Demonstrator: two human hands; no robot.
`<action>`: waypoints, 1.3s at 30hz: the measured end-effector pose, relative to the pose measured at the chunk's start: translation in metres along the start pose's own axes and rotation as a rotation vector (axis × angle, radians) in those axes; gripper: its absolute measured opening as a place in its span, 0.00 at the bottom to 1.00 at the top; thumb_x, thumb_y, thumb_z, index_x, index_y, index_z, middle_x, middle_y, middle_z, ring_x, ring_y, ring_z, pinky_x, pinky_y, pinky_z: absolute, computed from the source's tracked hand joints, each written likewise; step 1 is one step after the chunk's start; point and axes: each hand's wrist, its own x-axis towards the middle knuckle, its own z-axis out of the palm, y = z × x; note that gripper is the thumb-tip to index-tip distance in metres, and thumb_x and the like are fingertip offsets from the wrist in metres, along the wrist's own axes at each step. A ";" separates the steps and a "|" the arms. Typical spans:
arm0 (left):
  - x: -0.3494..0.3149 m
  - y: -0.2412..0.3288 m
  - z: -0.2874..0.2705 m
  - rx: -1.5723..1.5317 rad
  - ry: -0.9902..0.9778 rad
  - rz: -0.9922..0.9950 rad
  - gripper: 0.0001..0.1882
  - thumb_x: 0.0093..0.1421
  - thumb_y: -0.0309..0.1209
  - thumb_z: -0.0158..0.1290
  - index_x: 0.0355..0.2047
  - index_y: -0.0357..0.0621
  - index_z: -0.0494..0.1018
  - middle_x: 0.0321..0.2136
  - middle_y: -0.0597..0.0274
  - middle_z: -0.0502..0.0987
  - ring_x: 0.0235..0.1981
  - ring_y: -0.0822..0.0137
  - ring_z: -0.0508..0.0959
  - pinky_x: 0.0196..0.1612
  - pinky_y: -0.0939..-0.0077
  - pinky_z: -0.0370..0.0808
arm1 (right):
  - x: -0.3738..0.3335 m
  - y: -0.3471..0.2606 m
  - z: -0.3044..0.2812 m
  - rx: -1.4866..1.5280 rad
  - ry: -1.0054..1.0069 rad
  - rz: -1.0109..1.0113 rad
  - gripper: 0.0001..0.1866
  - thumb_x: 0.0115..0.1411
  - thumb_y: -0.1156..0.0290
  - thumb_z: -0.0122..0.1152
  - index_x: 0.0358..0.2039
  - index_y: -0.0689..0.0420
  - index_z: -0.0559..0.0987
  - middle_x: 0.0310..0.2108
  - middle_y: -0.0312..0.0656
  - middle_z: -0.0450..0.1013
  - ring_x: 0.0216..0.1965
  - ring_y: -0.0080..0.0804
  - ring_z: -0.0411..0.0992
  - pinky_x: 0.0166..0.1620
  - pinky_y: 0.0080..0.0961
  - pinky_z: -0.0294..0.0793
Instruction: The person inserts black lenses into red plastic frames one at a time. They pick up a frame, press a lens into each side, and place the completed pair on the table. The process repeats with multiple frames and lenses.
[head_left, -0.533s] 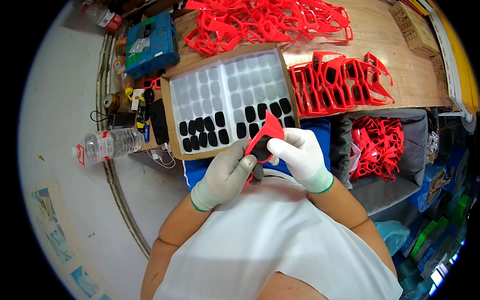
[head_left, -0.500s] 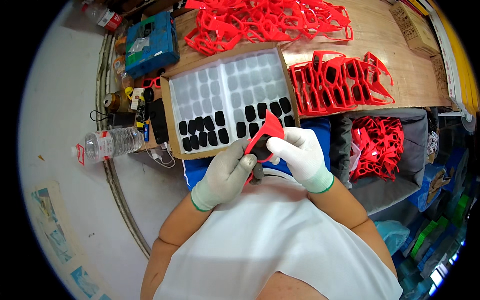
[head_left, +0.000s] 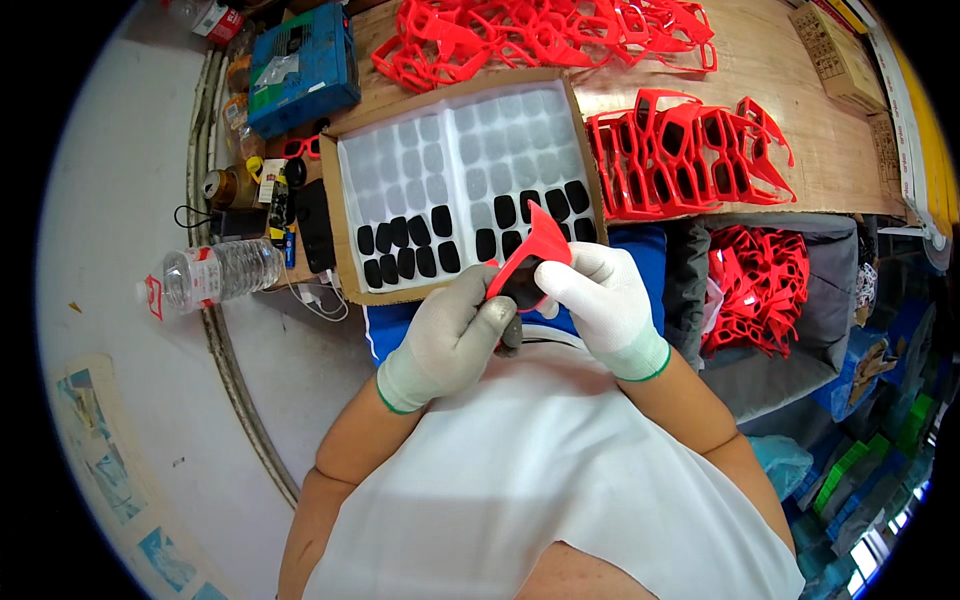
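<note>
Both my hands wear pale knit gloves with green cuffs and hold one red sunglasses frame in front of my chest. My left hand, its glove greyed at the fingers, is closed on the frame's near side. From the right, my right hand presses its thumb against a dark lens set at the frame. One red temple points up and away. Just beyond my hands lies a cardboard box with dark lenses on its near part and white-covered rows behind.
A row of red sunglasses stands right of the box. Behind lies a heap of red frames. A grey fabric bin holds more red frames. At left are a water bottle and a blue case.
The red frame has turned slightly and its temple tip stands a little higher in the view. Both hands keep their hold, and the whole view has shifted slightly.
</note>
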 end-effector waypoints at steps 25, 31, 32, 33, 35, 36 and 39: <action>-0.011 -0.002 0.009 0.147 0.123 -0.017 0.14 0.71 0.32 0.44 0.47 0.32 0.69 0.23 0.62 0.74 0.23 0.74 0.74 0.29 0.75 0.74 | -0.006 0.004 0.005 -0.092 -0.018 -0.091 0.12 0.65 0.70 0.57 0.42 0.64 0.81 0.35 0.37 0.77 0.38 0.21 0.72 0.43 0.25 0.74; -0.012 -0.004 0.005 -0.116 0.078 -0.047 0.18 0.71 0.35 0.46 0.49 0.28 0.68 0.25 0.61 0.74 0.25 0.71 0.74 0.32 0.72 0.75 | -0.001 0.011 -0.012 -0.029 -0.139 -0.018 0.13 0.67 0.66 0.57 0.43 0.63 0.79 0.36 0.33 0.76 0.38 0.18 0.70 0.44 0.23 0.73; -0.012 -0.005 0.005 -0.114 0.080 -0.044 0.18 0.71 0.35 0.46 0.49 0.28 0.68 0.25 0.61 0.73 0.25 0.71 0.74 0.32 0.72 0.75 | 0.000 0.014 -0.012 -0.045 -0.143 -0.007 0.12 0.67 0.67 0.57 0.44 0.63 0.79 0.36 0.33 0.76 0.38 0.18 0.70 0.45 0.23 0.73; -0.011 -0.007 0.006 -0.113 0.084 -0.041 0.18 0.71 0.35 0.46 0.48 0.28 0.68 0.24 0.62 0.73 0.25 0.72 0.74 0.32 0.72 0.75 | 0.001 0.016 -0.013 -0.061 -0.148 0.004 0.12 0.67 0.67 0.57 0.44 0.63 0.78 0.37 0.34 0.76 0.39 0.18 0.70 0.46 0.23 0.73; -0.013 -0.007 0.010 -0.079 0.121 -0.044 0.17 0.72 0.34 0.45 0.48 0.28 0.69 0.24 0.62 0.73 0.24 0.72 0.73 0.31 0.73 0.74 | 0.001 0.020 -0.009 -0.191 -0.046 -0.095 0.11 0.65 0.67 0.58 0.37 0.64 0.78 0.30 0.36 0.75 0.33 0.20 0.69 0.40 0.24 0.72; -0.014 -0.010 0.011 -0.047 0.144 -0.058 0.15 0.72 0.32 0.44 0.48 0.29 0.69 0.23 0.62 0.74 0.24 0.73 0.74 0.31 0.75 0.74 | 0.002 0.021 -0.005 -0.251 -0.008 -0.141 0.12 0.65 0.66 0.58 0.33 0.64 0.78 0.26 0.37 0.74 0.30 0.20 0.69 0.37 0.25 0.72; -0.011 -0.012 0.015 0.160 0.154 0.013 0.14 0.71 0.30 0.44 0.49 0.33 0.69 0.20 0.62 0.77 0.21 0.73 0.78 0.27 0.77 0.75 | -0.003 0.020 -0.001 -0.265 0.062 -0.162 0.12 0.64 0.67 0.58 0.39 0.64 0.81 0.28 0.41 0.76 0.31 0.21 0.72 0.37 0.26 0.73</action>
